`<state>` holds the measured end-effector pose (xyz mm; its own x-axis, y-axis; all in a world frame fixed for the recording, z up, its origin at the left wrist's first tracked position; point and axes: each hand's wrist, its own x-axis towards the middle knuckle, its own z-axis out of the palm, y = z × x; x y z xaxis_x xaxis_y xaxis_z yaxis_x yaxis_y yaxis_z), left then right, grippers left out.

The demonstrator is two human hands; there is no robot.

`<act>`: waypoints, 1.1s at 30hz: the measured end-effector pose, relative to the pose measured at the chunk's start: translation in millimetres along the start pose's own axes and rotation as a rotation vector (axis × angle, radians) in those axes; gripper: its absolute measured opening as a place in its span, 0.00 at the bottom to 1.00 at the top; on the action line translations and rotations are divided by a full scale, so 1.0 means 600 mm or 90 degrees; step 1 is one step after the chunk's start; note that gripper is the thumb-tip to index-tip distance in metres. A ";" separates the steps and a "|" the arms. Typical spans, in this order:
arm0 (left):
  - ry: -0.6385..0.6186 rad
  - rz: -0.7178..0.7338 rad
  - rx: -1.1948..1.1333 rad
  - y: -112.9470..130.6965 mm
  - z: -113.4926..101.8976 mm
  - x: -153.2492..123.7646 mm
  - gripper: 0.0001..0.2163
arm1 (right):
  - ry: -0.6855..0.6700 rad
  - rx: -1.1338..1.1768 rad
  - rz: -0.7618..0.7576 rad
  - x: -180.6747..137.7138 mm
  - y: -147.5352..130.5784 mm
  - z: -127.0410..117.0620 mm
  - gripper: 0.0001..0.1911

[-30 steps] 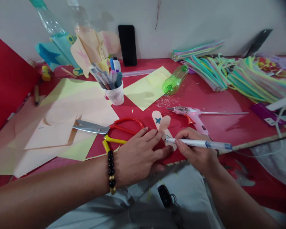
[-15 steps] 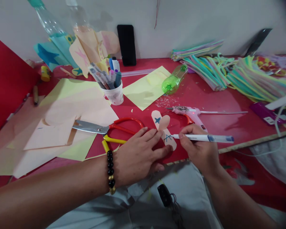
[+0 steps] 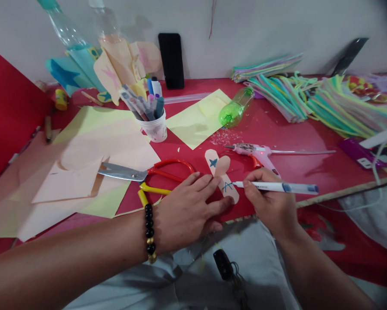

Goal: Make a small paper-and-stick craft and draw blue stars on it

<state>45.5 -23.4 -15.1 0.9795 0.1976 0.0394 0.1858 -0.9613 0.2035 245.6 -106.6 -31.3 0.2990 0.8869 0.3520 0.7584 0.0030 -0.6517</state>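
My left hand (image 3: 195,204) lies flat with fingers spread, its fingertips pressing the edge of a peach paper cutout (image 3: 229,192) onto the red table. The cutout is a rounded strip with a heart-like lobe; a filled blue star is at its upper end and blue star lines are lower down. Between the thumb and fingers of my right hand (image 3: 270,200) is a white marker (image 3: 270,186) with a blue cap on its back end. The marker's tip is at the lower star lines. Red-and-yellow-handled scissors (image 3: 133,173) lie beside my left hand, blades on peach paper.
A pink glue gun (image 3: 253,150) lies just beyond my right hand. Behind are a cup of markers (image 3: 156,128), a green bottle piece (image 3: 233,113), yellow paper (image 3: 193,125) and a phone (image 3: 171,60) against the wall. Pipe cleaners (image 3: 277,97) are piled at right.
The marker and my right hand have shifted very slightly to the right. The left hand and the cutout stay in place.
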 end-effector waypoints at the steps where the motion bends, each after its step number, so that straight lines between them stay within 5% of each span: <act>1: 0.001 0.000 0.000 0.000 0.000 0.000 0.23 | 0.000 -0.001 -0.001 0.000 0.000 0.000 0.06; 33: 0.020 0.000 0.001 0.002 0.000 -0.001 0.22 | -0.080 -0.003 -0.099 -0.002 -0.009 -0.008 0.04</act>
<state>45.3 -24.5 -15.1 0.9766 0.2034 0.0697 0.1859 -0.9617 0.2014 243.9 -109.8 -24.8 0.1032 0.9268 0.3612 0.7930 0.1426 -0.5923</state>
